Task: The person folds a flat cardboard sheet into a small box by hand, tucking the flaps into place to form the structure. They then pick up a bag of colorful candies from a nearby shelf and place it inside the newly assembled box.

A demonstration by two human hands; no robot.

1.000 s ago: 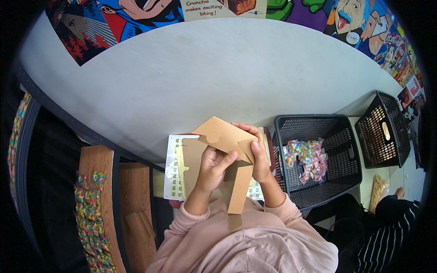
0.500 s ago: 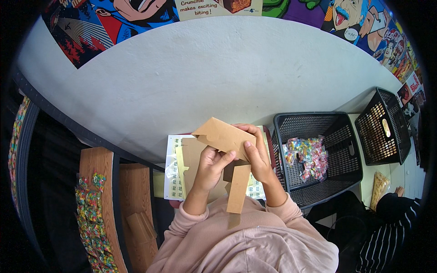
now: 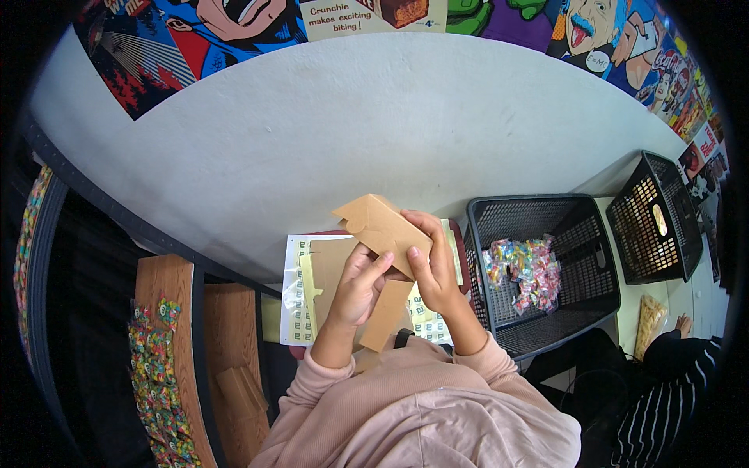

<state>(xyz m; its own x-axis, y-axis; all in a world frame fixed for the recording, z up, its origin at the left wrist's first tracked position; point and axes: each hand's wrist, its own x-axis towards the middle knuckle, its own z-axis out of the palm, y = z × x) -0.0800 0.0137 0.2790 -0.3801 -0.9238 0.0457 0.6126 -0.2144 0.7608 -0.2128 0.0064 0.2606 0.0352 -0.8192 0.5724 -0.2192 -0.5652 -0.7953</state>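
A brown cardboard box (image 3: 388, 235), partly folded, is held up in front of my chest with both hands. My left hand (image 3: 360, 282) has its thumb pressed to the near side of the box, its fingers partly hidden beneath. My right hand (image 3: 433, 261) wraps round the right end, thumb on the near face and fingers on the far side. A rounded tab and a pointed flap stick out at the box's left end. A long narrow flap (image 3: 388, 313) hangs down toward my body between my wrists.
Beneath my hands lies a white printed sheet (image 3: 296, 320) with cardboard (image 3: 328, 257) on it. To the right stands a black basket (image 3: 585, 277) of wrapped sweets (image 3: 524, 273); another basket (image 3: 659, 226) is beyond. Candy packs (image 3: 160, 374) fill a left shelf. A person's striped sleeve (image 3: 690, 374) shows lower right.
The box has turned and tilted in my hands, so its end tab shows more. Its long hanging flap has swung left. Both hands keep hold of the box.
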